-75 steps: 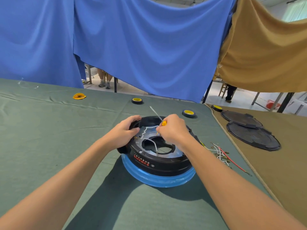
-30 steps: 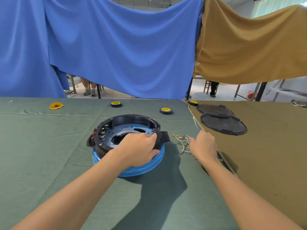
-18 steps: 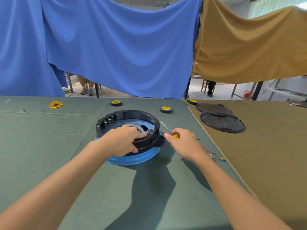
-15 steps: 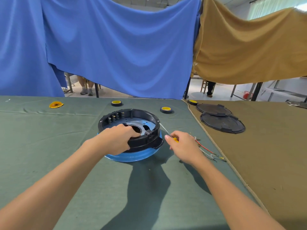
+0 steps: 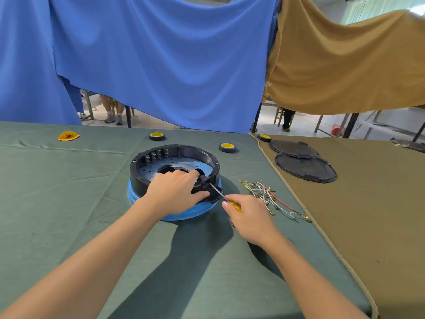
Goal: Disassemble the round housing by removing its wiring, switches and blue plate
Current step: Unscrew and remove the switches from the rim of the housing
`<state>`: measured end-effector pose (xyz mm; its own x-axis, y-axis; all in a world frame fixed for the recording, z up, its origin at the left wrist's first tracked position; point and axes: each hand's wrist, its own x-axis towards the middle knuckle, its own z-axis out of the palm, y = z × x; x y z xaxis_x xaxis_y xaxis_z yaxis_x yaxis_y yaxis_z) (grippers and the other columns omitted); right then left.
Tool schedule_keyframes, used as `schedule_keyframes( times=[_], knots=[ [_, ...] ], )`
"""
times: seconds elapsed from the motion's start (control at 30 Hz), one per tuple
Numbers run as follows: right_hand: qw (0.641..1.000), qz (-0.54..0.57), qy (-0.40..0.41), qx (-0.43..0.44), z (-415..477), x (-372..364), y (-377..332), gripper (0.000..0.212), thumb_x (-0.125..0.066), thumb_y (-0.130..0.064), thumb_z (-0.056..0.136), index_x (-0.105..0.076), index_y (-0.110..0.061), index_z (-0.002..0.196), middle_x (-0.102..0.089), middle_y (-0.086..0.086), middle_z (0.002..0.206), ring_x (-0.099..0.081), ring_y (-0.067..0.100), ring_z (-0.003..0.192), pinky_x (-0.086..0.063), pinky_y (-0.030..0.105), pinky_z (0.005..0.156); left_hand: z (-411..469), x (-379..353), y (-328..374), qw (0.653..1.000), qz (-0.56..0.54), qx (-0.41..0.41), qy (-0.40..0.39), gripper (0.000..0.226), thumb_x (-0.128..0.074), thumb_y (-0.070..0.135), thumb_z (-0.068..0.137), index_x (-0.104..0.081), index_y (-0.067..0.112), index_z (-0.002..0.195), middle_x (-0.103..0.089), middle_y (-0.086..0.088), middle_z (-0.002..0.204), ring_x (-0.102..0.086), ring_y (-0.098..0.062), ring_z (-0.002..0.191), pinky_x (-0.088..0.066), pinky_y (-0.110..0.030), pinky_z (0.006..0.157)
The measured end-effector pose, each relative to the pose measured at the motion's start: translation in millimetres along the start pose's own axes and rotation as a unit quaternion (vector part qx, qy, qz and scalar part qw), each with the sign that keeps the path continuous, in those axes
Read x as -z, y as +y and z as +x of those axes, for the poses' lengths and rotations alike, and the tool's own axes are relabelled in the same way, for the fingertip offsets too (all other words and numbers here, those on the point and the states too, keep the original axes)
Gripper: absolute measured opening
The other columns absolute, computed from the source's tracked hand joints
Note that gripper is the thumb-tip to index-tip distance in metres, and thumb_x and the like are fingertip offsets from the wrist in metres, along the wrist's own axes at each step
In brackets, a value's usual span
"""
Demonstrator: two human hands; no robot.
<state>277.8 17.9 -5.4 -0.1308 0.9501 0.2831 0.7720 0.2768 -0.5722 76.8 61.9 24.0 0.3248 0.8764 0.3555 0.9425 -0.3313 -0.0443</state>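
The round black housing [image 5: 142, 178] sits on a blue base [image 5: 181, 215] in the middle of the green cloth. Inside it lies the blue perforated plate [image 5: 181, 161], and several switches [image 5: 156, 155] line its far-left inner wall. My left hand [image 5: 176, 192] grips the housing's near rim, fingers over the edge. My right hand [image 5: 249, 216] holds a yellow-handled screwdriver [image 5: 222, 196], whose tip rests at the black bracket on the rim's right side. Removed wires [image 5: 269, 196] lie in a loose pile to the right of the housing.
Two black round covers [image 5: 303, 166] lie on the tan cloth at the right. Tape rolls [image 5: 227, 147] and a yellow disc [image 5: 68, 136] sit along the far edge of the table. Blue and tan sheets hang behind; a person's legs show beneath.
My right hand has brought the screwdriver's tip onto the bracket at the housing's right rim. My left hand has kept its hold on the near rim. The wire pile lies still.
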Motion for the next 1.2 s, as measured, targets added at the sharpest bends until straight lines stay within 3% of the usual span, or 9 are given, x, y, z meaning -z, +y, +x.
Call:
schedule_keyframes(
  times=[0.17, 0.37, 0.53, 0.63, 0.8, 1.07, 1.2],
  knots=[
    [0.999, -0.013, 0.031, 0.007, 8, -8, 1, 0.029, -0.045, -0.039, 0.098, -0.061, -0.020, 0.084, -0.059, -0.004, 0.072, -0.049, 0.024, 0.085, -0.034, 0.034, 0.068, -1, -9, 1, 0.998, 0.047, 0.001, 0.033, 0.052, -0.031, 0.071, 0.089, -0.052, 0.025, 0.101, -0.059, 0.009, 0.070, -0.057, -0.020, 0.064, -0.025, -0.029, 0.049],
    [0.997, 0.021, 0.059, -0.055, 15, -16, -3, 0.046, -0.044, -0.046, 0.098, -0.044, -0.018, 0.062, -0.052, -0.003, 0.061, -0.051, 0.027, 0.077, -0.035, 0.034, 0.062, -1, -12, 1, 0.997, 0.060, 0.011, 0.040, 0.049, -0.031, 0.071, 0.088, -0.056, 0.029, 0.091, -0.054, 0.010, 0.064, -0.052, -0.018, 0.060, -0.022, -0.028, 0.047],
    [0.991, -0.103, 0.083, -0.033, 8, -30, -14, 0.039, -0.024, -0.049, 0.101, -0.040, -0.017, 0.084, -0.066, 0.010, 0.087, -0.061, 0.036, 0.083, -0.034, 0.038, 0.063, -3, -13, 1, 0.996, 0.065, 0.011, 0.063, 0.048, -0.031, 0.071, 0.088, -0.052, 0.028, 0.084, -0.049, 0.011, 0.058, -0.049, -0.017, 0.056, -0.021, -0.027, 0.047],
    [0.990, -0.102, 0.092, -0.011, 5, -31, -16, 0.032, -0.026, -0.045, 0.102, -0.037, -0.017, 0.090, -0.066, 0.009, 0.091, -0.061, 0.035, 0.083, -0.031, 0.038, 0.062, -4, -13, 2, 0.995, 0.068, 0.011, 0.075, 0.047, -0.031, 0.071, 0.087, -0.050, 0.028, 0.081, -0.047, 0.011, 0.055, -0.046, -0.015, 0.053, -0.020, -0.027, 0.046],
    [0.999, -0.021, 0.042, -0.025, 8, -25, -9, 0.028, -0.030, -0.042, 0.103, -0.040, -0.020, 0.087, -0.052, 0.000, 0.075, -0.045, 0.028, 0.075, -0.028, 0.038, 0.064, -4, -15, 1, 0.996, 0.052, 0.013, 0.078, 0.050, -0.032, 0.072, 0.086, -0.053, 0.027, 0.095, -0.057, 0.009, 0.063, -0.055, -0.020, 0.060, -0.025, -0.030, 0.050],
    [0.999, 0.025, 0.029, -0.032, 12, -23, -4, 0.035, -0.033, -0.043, 0.102, -0.036, -0.029, 0.070, -0.048, -0.008, 0.063, -0.048, 0.020, 0.067, -0.028, 0.035, 0.058, -5, -8, 2, 0.997, 0.022, 0.017, 0.071, 0.062, -0.032, 0.075, 0.085, -0.046, 0.029, 0.123, -0.064, 0.008, 0.070, -0.062, -0.021, 0.067, -0.024, -0.028, 0.048],
    [0.998, 0.021, 0.049, -0.020, 9, -24, -5, 0.034, -0.034, -0.042, 0.102, -0.036, -0.030, 0.070, -0.050, -0.008, 0.063, -0.048, 0.013, 0.064, -0.031, 0.035, 0.052, 5, 6, 3, 0.995, -0.088, 0.045, -0.026, 0.048, -0.034, 0.074, 0.086, -0.055, 0.037, 0.109, -0.059, 0.016, 0.084, -0.059, -0.018, 0.085, -0.036, -0.034, 0.066]
  ],
)
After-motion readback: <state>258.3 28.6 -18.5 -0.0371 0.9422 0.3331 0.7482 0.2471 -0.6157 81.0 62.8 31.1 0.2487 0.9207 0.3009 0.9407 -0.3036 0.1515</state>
